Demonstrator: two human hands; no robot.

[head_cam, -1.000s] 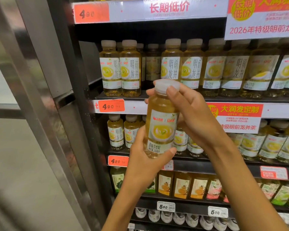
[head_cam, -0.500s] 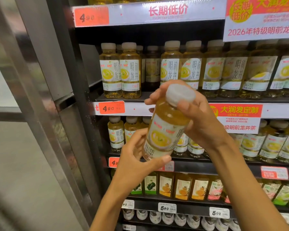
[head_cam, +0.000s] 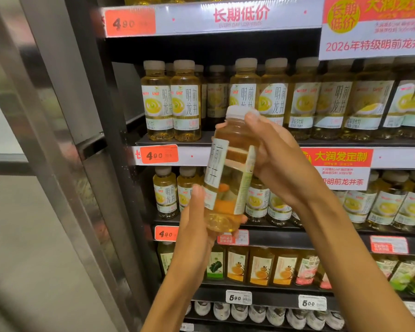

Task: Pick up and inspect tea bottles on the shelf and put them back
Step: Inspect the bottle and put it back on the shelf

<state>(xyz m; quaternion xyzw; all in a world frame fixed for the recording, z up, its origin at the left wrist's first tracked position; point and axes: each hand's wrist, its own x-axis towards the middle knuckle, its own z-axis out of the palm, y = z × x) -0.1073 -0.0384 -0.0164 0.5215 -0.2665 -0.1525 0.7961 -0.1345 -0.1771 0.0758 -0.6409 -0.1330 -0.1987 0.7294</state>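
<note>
A yellow tea bottle (head_cam: 228,173) with a white cap and a white label is held in front of the shelf, nearly upright, its label seam and clear back turned toward me. My right hand (head_cam: 280,161) grips its neck and upper body, with fingertips by the cap. My left hand (head_cam: 197,226) holds the bottle's base from below, thumb along the left side. Rows of matching tea bottles (head_cam: 173,104) stand on the shelf (head_cam: 345,142) behind.
A second row of the same tea (head_cam: 165,190) fills the shelf below, then juice bottles (head_cam: 261,267) lower down. Orange price tags (head_cam: 158,154) line the shelf edges. A metal upright (head_cam: 86,130) stands at the left, close to the shelf's end.
The bottle has been rotated in my hands: its front label with the cup picture now faces away, and the label seam faces me. It has also come back toward upright.
</note>
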